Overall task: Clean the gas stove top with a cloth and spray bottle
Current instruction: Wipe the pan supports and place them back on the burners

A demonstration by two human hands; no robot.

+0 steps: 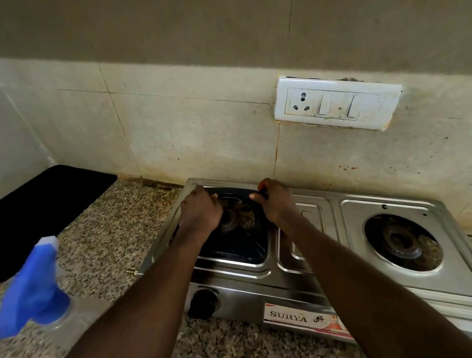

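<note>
A steel two-burner gas stove (317,260) sits on a speckled granite counter. Over its left burner (230,217) lies a dark pan support (235,248). My left hand (200,211) grips the support's far left part, fingers curled over it. My right hand (274,201) grips its far right part, thumb and fingers round a black bar. The right burner (402,242) has no pan support on it. A spray bottle (35,287) with a blue trigger head stands at the near left of the counter. No cloth is in view.
A black mat (36,215) lies on the counter at the far left corner. A white socket and switch plate (337,102) is on the stained tiled wall behind the stove. A black knob (203,303) sits on the stove front.
</note>
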